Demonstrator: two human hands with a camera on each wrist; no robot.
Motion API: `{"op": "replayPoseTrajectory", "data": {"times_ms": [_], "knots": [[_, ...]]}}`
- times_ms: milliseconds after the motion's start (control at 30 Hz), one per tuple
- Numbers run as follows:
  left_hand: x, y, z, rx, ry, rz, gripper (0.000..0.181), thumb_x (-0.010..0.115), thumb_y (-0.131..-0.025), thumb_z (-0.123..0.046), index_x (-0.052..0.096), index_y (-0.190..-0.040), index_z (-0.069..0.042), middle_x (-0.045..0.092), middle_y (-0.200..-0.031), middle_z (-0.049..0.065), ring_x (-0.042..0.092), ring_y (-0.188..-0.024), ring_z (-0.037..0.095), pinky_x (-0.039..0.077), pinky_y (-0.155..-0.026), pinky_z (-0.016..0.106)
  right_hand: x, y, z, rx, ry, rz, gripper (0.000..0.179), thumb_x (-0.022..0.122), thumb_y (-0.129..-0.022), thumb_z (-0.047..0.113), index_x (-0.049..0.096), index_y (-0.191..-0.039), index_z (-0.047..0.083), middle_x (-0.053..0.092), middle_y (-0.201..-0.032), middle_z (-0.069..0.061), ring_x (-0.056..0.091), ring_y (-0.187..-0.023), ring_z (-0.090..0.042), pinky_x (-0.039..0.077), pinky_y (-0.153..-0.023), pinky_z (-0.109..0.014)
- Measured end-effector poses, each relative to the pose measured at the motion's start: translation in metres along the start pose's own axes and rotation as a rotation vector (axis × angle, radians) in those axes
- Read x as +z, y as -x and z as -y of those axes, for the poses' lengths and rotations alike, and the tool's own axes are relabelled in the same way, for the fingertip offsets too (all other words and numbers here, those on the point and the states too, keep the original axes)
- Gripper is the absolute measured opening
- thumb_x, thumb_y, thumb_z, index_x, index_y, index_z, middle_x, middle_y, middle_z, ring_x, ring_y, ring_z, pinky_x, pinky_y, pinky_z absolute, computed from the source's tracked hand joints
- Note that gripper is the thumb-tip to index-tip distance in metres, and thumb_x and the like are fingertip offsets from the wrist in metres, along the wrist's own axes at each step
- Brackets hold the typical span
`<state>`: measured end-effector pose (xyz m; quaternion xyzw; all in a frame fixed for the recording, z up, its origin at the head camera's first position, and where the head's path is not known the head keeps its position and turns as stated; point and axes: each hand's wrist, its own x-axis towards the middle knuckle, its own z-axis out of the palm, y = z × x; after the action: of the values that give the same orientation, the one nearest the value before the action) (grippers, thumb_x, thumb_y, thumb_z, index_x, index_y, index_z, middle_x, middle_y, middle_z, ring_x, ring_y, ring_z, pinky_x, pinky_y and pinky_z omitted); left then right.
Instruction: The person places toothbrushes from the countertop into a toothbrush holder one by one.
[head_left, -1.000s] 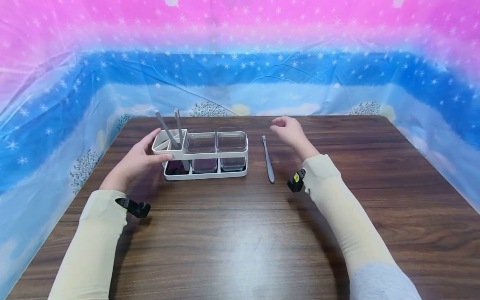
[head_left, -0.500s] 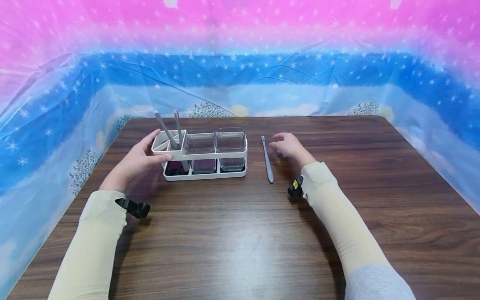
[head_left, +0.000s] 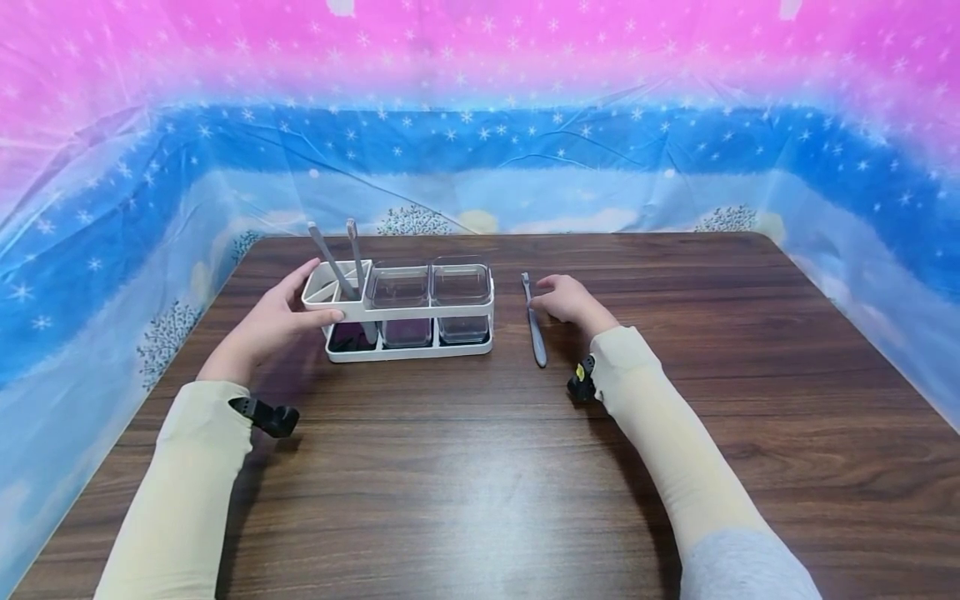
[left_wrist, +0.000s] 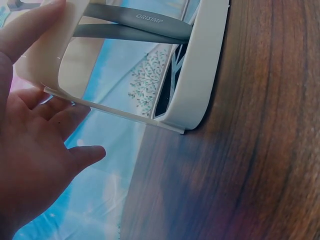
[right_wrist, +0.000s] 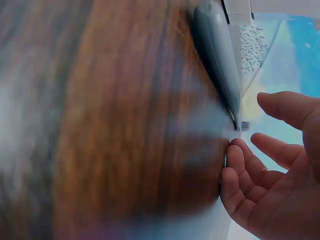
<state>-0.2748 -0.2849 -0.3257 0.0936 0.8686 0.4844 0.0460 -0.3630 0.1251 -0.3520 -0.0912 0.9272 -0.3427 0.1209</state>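
Note:
A white toothbrush holder with an upper frame and a base stands left of centre. My left hand grips its left end, thumb in front and fingers behind. Two grey toothbrushes lean in its left compartments; their handles reach down towards the base in the left wrist view. Clear square cups fill the other two slots. A third grey toothbrush lies on the table to the right. My right hand is right at it, thumb and forefinger apart, other fingers curled low against the tabletop in the right wrist view.
The dark wood table stretches out in front and to the right. A pink and blue snowflake-patterned cloth hangs along the back and sides. A black camera is strapped to each wrist.
My right hand has come down and slightly left to the toothbrush on the table. My left hand keeps its grip on the holder, which stays in place.

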Motion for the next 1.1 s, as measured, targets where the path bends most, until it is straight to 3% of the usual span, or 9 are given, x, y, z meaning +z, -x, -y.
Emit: {"op": "replayPoseTrajectory", "data": {"times_ms": [67, 133, 233, 333, 433, 533, 633, 900, 1100], "knots": [[0.000, -0.001, 0.000, -0.004, -0.011, 0.001, 0.095, 0.068, -0.091, -0.024, -0.002, -0.157, -0.019, 0.038, -0.146, 0.018, 0.046, -0.112, 0.008, 0.040, -0.085, 0.013, 0.002, 0.000, 0.002, 0.002, 0.027, 0.003, 0.057, 0.057, -0.095, 0.024, 0.041, -0.143, -0.001, 0.045, -0.140, -0.022, 0.048, -0.116, -0.032, 0.041, -0.096, -0.045], [0.000, -0.002, 0.001, -0.007, -0.012, 0.002, 0.095, 0.067, -0.092, -0.023, -0.002, -0.157, -0.020, 0.038, -0.146, 0.018, 0.046, -0.111, 0.008, 0.040, -0.085, 0.014, 0.003, 0.001, 0.004, 0.007, 0.036, 0.005, 0.058, 0.058, -0.094, 0.025, 0.041, -0.143, -0.001, 0.046, -0.140, -0.022, 0.048, -0.117, -0.032, 0.040, -0.098, -0.045], [0.000, -0.001, 0.000, -0.006, -0.018, 0.002, 0.095, 0.067, -0.091, -0.023, -0.002, -0.157, -0.019, 0.037, -0.147, 0.019, 0.046, -0.115, 0.014, 0.041, -0.089, 0.019, 0.005, 0.001, 0.006, 0.020, 0.039, 0.002, 0.060, 0.060, -0.093, 0.026, 0.041, -0.144, 0.000, 0.061, -0.112, -0.018, 0.055, -0.091, -0.025, 0.045, -0.081, -0.039], [0.000, -0.001, 0.001, -0.011, -0.015, 0.000, 0.096, 0.068, -0.091, -0.024, -0.002, -0.157, -0.019, 0.033, -0.150, 0.019, 0.042, -0.125, 0.023, 0.040, -0.097, 0.032, 0.007, 0.001, 0.008, 0.034, 0.042, 0.004, 0.059, 0.061, -0.093, 0.026, 0.042, -0.143, 0.000, 0.061, -0.089, -0.012, 0.050, -0.073, -0.020, 0.042, -0.069, -0.033], [0.000, -0.001, 0.001, -0.014, -0.006, 0.002, 0.097, 0.068, -0.091, -0.023, -0.003, -0.156, -0.020, 0.030, -0.152, 0.019, 0.039, -0.129, 0.028, 0.037, -0.102, 0.043, 0.009, 0.000, 0.010, 0.047, 0.063, 0.006, 0.058, 0.060, -0.093, 0.025, 0.043, -0.142, -0.001, 0.063, -0.104, -0.016, 0.054, -0.083, -0.022, 0.046, -0.073, -0.035], [0.000, -0.002, 0.002, -0.016, 0.003, 0.008, 0.096, 0.067, -0.092, -0.023, -0.003, -0.156, -0.021, 0.032, -0.150, 0.019, 0.040, -0.127, 0.026, 0.037, -0.101, 0.042, 0.011, 0.000, 0.012, 0.058, 0.087, 0.004, 0.056, 0.060, -0.093, 0.025, 0.046, -0.139, -0.003, 0.056, -0.126, -0.020, 0.054, -0.101, -0.028, 0.047, -0.085, -0.041], [0.000, -0.002, 0.001, -0.017, 0.010, 0.010, 0.094, 0.066, -0.092, -0.023, -0.003, -0.156, -0.021, 0.034, -0.148, 0.019, 0.041, -0.125, 0.024, 0.037, -0.100, 0.038, 0.012, -0.001, 0.014, 0.063, 0.112, -0.011, 0.051, 0.061, -0.092, 0.024, 0.051, -0.135, -0.003, 0.056, -0.128, -0.020, 0.054, -0.103, -0.029, 0.046, -0.087, -0.042], [0.001, 0.001, 0.000, -0.013, -0.006, 0.005, 0.098, 0.069, -0.090, -0.026, -0.004, -0.156, -0.019, 0.028, -0.152, 0.022, 0.035, -0.133, 0.033, 0.033, -0.105, 0.051, 0.015, -0.003, 0.016, 0.062, 0.178, -0.045, 0.023, 0.060, -0.092, 0.021, 0.064, -0.100, 0.000, 0.056, -0.082, -0.008, 0.047, -0.068, -0.019, 0.038, -0.061, -0.031], [0.001, 0.001, -0.001, -0.006, 0.002, -0.006, 0.099, 0.070, -0.090, -0.027, -0.003, -0.157, -0.017, 0.027, -0.154, 0.020, 0.035, -0.133, 0.033, 0.032, -0.106, 0.051, 0.015, -0.005, 0.016, 0.065, 0.221, -0.054, 0.018, 0.059, -0.093, 0.021, 0.062, -0.090, 0.004, 0.050, -0.071, -0.003, 0.045, -0.063, -0.017, 0.037, -0.059, -0.030]]}}
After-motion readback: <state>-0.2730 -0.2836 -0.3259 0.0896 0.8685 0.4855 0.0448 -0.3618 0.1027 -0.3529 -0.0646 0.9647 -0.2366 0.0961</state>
